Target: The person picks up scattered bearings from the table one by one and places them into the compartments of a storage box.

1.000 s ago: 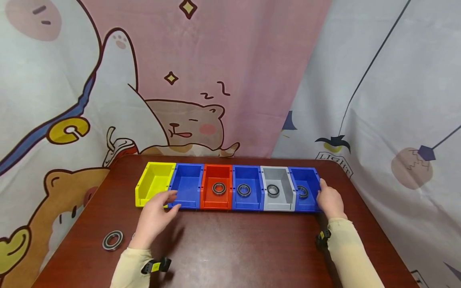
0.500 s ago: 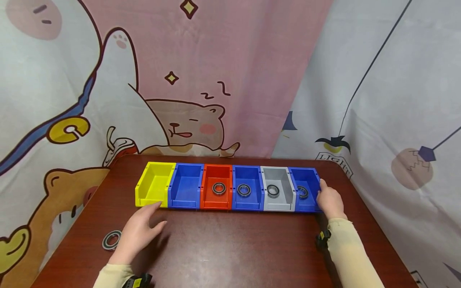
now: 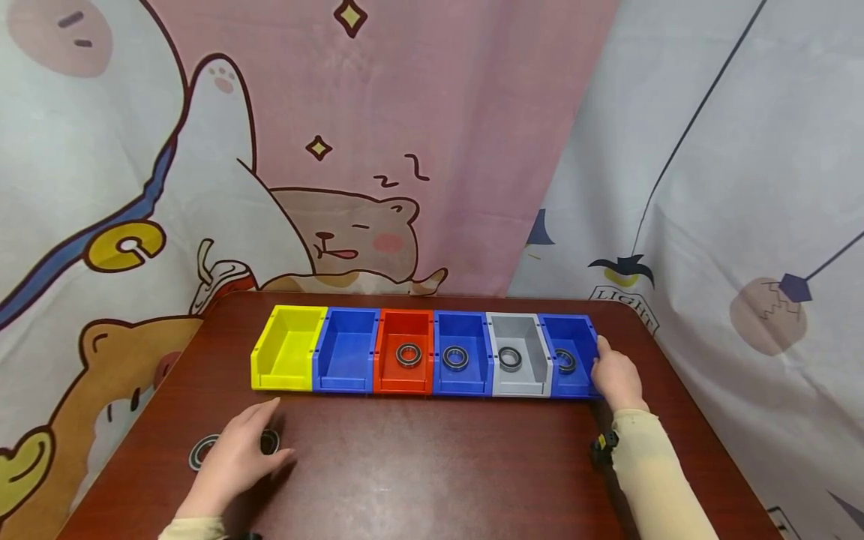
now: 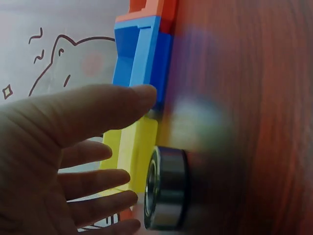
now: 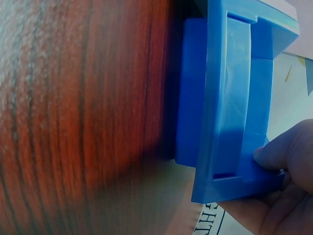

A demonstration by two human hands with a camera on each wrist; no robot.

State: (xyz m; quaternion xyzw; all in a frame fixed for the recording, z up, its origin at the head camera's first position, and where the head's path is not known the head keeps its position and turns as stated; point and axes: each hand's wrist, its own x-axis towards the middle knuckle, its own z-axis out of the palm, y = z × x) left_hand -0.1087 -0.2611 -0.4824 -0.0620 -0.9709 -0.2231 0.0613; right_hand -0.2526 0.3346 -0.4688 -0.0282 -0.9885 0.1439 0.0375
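Note:
My left hand [image 3: 232,454] hovers over the table with fingers spread and nothing in its grasp. One metal ball bearing [image 3: 195,454] lies partly hidden behind it, and another bearing [image 3: 275,439] shows between the thumb and fingers. In the left wrist view a bearing [image 4: 168,191] sits just past the fingertips. My right hand [image 3: 619,379] grips the side wall of the rightmost blue bin [image 3: 582,386], thumb inside and fingers outside. That bin holds a bearing [image 3: 572,362].
Joined in one row are a yellow bin [image 3: 290,341], a blue bin [image 3: 347,349], a red bin [image 3: 403,326], another blue bin [image 3: 461,330], a grey bin [image 3: 516,330] and the gripped one. Red, middle blue and grey each hold one bearing. A patterned curtain [image 3: 472,150] hangs behind the table [image 3: 432,465].
My left hand has moved back from in front of the yellow and left blue bins, down and left to the loose bearings. The right hand stays on its bin.

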